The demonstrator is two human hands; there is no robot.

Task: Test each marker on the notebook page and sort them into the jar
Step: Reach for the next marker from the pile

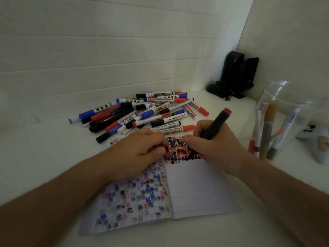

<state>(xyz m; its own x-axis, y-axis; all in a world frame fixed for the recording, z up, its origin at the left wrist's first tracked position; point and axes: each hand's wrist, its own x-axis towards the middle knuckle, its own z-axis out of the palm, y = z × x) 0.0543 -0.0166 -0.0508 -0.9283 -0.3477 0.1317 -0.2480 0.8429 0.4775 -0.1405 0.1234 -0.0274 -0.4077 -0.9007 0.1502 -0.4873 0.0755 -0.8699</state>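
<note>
My right hand (pixel 215 147) holds a black marker (pixel 214 126) tight, fingers curled round it. Its tip is down on the notebook page (pixel 195 186), among the coloured marks. Its red end leans up and away from me, to the right. That is the way to the jar (pixel 284 122), which stands near this hand, so I think this hand should drop it in. My left hand (pixel 137 150) lies on the notebook, fingers curled; it seems to pinch a small cap, but I cannot tell for sure. The marker pile (pixel 142 113) waits just past both hands.
</note>
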